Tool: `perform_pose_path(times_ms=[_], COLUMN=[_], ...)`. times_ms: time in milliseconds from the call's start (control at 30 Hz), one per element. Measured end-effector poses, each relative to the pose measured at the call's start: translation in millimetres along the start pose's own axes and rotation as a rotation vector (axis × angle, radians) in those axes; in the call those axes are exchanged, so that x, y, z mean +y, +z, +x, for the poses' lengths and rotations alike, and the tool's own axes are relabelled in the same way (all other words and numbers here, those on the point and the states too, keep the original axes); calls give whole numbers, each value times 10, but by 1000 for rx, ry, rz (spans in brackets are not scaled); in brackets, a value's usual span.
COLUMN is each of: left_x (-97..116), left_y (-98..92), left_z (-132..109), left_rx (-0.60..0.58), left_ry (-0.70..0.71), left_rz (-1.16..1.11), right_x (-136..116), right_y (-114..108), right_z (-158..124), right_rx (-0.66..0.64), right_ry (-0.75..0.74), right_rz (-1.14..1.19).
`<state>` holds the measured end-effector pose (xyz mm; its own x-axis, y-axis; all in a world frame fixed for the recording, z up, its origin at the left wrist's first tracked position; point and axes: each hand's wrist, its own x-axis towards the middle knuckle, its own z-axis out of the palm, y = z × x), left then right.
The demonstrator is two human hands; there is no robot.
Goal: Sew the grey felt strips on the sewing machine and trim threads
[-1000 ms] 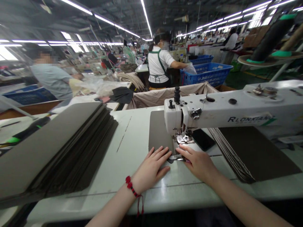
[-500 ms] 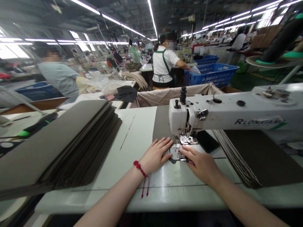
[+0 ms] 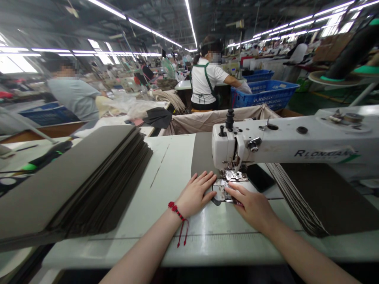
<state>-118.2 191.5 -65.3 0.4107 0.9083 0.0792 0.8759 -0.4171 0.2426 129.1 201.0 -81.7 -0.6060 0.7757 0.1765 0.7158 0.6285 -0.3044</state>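
Both open, gripping nothing, left hand (image 3: 197, 194) and right hand (image 3: 251, 206) press the panel (image 3: 203, 154) flat. Its length runs straight away from them.

Bright, even light here, pouring down from long ceiling tubes (image 3: 133, 23) that run toward the upper middle of the frame. They blow out to pure white, and there's glare at the left edge. The pale surface (image 3: 174, 165) carries a soft sheen just below the left hand (image 3: 195, 193), with shadows faint. Wide-lens bending bows the sewing machine (image 3: 296, 144) at right. The foreground is sharp, the far background soft.
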Motion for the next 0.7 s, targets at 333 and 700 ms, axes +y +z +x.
perform_pose_path(times_ms=[333,700], left_x=[5,-34], left_y=[-42,23], left_z=[19,-5], left_rx=[-21,22], left_ry=[-9,15], left_rz=[-35,-14], right_x=[7,-17], right_y=[4,-15], right_z=[4,-9], right_rx=[4,21], right_ry=[-1,1], right_rz=[2,5])
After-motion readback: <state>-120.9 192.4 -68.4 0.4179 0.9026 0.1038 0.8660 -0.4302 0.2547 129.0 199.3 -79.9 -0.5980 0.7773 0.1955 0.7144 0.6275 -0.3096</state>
